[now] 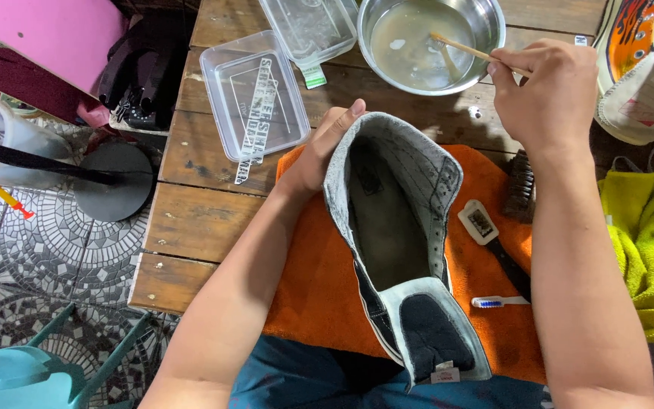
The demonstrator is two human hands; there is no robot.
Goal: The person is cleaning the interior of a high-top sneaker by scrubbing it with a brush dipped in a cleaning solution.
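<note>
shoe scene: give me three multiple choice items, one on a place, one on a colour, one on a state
1. Where does the shoe lie?
A. on a cloth
B. in the bowl
C. on the floor

2. What colour is that cloth?
A. blue
B. orange
C. white

3. What does the right hand do?
A. lies flat and empty
B. grips a wooden stick
C. holds a box lid

Answers: 1 A, the shoe rests on the cloth, steadied by the left hand. 2 B, it is plainly orange. 3 B, the wooden stick reaches into the bowl.
</note>
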